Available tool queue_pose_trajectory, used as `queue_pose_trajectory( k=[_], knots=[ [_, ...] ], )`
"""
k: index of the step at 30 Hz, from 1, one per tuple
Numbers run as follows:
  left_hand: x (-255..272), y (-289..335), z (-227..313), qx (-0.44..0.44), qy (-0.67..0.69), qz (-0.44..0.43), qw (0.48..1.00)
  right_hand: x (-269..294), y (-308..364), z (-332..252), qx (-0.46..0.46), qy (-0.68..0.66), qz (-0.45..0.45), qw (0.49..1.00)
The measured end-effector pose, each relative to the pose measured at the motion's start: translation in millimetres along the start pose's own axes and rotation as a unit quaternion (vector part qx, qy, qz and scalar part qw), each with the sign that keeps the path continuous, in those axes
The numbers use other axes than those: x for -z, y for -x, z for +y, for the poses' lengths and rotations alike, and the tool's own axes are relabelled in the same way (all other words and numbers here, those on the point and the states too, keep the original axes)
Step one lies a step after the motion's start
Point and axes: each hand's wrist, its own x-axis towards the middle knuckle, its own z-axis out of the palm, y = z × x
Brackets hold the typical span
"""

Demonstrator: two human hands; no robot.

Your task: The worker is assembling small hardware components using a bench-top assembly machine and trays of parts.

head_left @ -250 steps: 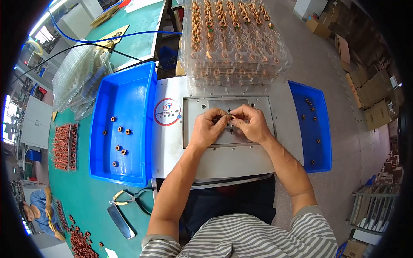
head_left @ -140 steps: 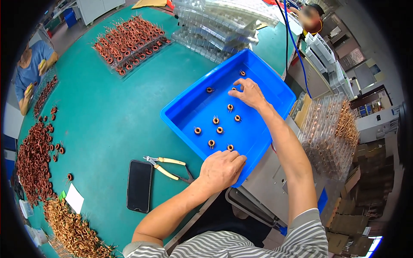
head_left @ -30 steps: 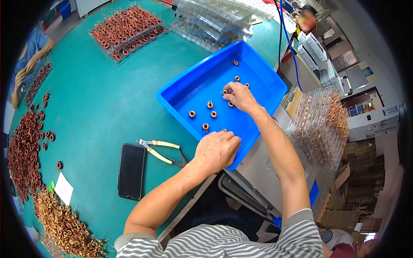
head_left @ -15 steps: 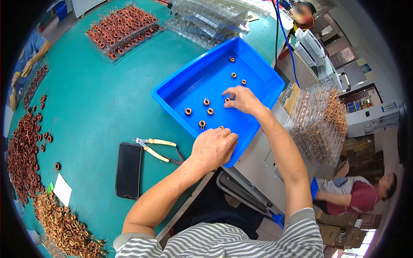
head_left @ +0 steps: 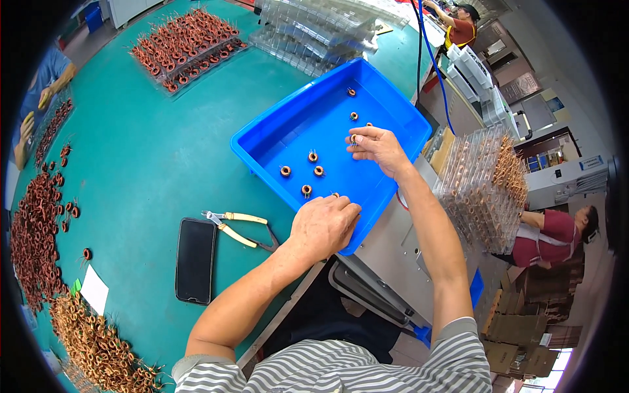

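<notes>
At the far left of the frame, lots of small copper coils lie in a heap on the green table. More coils pile up in the lower left corner. Near the top left, a clear tray of coils sits flat. Below the middle lies a black phone, and just beside it are pliers with yellow handles.

In the middle is a blue bin with a few little coil rings spread on its floor. The left hand rests on the near rim of the bin, fingers curled down and mostly closed; I cannot tell if it holds anything. The right hand is inside the bin, a bit higher in the frame. Its fingers pinch together on one small coil.

To the right stands a stack of clear trays full of copper coils. At the far right edge, another person in a red shirt sits.
</notes>
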Motion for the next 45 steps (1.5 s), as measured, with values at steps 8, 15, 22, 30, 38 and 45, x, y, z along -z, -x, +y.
queue_pose_trajectory(
  k=[8,15,22,30,38,45],
  knots=[
    [1,0,-2,0.0,0.001,0.002,1.0,6,-8,7,0.017,-0.032,0.009,0.999],
    [2,-2,-1,-0.002,-0.001,-0.001,1.0,0,-9,9,0.09,0.199,0.084,0.972],
    [4,0,-4,0.001,-0.012,-0.001,1.0,-64,-6,-3,0.134,0.397,0.057,0.906],
    [3,-1,-4,-0.002,0.011,0.018,1.0,-75,-16,12,0.18,0.514,-0.006,0.839],
    [4,1,-6,0.002,0.011,0.019,1.0,-90,-1,7,0.244,0.54,-0.019,0.805],
    [4,2,-7,-0.002,0.016,0.025,1.0,-92,-9,12,0.235,0.467,-0.005,0.852]
  ],
)
